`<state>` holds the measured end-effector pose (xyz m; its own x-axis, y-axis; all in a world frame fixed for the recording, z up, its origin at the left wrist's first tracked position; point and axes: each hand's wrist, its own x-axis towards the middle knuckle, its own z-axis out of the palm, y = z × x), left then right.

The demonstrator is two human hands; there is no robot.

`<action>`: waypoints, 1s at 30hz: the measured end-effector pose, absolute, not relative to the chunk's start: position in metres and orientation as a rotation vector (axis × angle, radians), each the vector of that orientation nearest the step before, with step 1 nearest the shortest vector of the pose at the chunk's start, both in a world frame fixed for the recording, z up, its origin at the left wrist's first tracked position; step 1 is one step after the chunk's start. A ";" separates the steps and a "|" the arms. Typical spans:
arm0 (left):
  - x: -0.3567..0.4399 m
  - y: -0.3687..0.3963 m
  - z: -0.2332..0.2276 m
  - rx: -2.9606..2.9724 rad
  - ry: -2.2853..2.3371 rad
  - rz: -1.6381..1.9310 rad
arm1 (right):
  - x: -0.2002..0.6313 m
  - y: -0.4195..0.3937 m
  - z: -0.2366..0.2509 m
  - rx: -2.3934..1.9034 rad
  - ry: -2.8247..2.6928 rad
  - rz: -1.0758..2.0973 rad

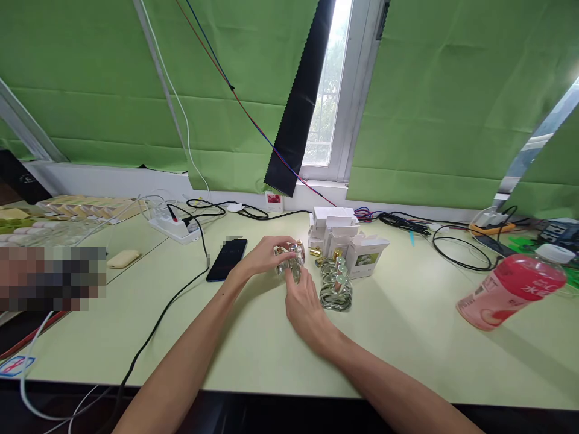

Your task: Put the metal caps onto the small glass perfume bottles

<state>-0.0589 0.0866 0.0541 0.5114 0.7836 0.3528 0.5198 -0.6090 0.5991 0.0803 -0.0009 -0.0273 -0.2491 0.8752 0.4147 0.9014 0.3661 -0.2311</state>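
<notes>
My left hand (261,257) curls over a small clear glass perfume bottle (291,264) with a gold cap, gripping it from the left. My right hand (304,302) comes up from below, its fingertips touching the same bottle. Right beside the hands stands a short row of similar clear bottles (335,288) with silver and gold tops. Behind those bottles is a cluster of small white cartons (340,236), some with their flaps open.
A black phone (227,259) lies left of the hands. A white power strip (175,228) and black cables run across the pale green table (253,349). A pink drink bottle (511,290) lies at the right. Trays of small items (67,211) sit far left.
</notes>
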 end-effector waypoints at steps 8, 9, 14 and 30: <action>-0.056 0.087 0.052 2.366 1.117 0.857 | 0.081 -0.002 -0.023 -1.556 -2.197 -0.080; -0.056 0.087 0.052 2.369 1.135 0.866 | 0.081 -0.002 -0.022 -1.554 -2.204 -0.080; -0.054 0.088 0.049 2.377 1.207 0.902 | 0.080 -0.002 -0.021 -1.550 -2.193 -0.060; -0.057 0.086 0.055 2.433 1.114 0.839 | 0.082 -0.005 -0.014 -1.559 -2.231 -0.102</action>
